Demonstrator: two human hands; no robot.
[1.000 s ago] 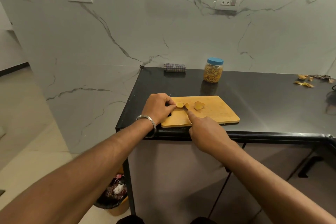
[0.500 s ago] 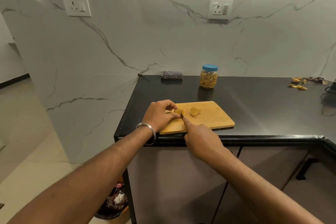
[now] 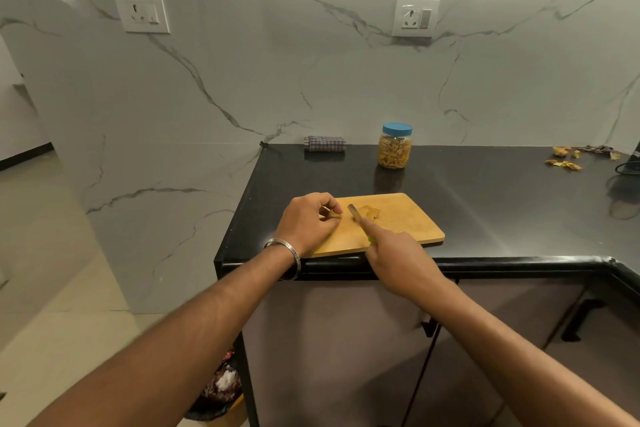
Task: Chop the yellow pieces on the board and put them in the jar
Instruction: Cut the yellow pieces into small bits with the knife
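While I watch from the head view, both hands work over the board (image 3: 398,229).
Left hand (image 3: 306,224): pinching one yellow piece (image 3: 334,215) at the board's left end.
Right hand (image 3: 398,253): clenched round the knife (image 3: 355,211), forefinger along the spine.
Pieces (image 3: 370,211): just right of the blade.
Jar (image 3: 394,146): lid on, behind the board, apart.
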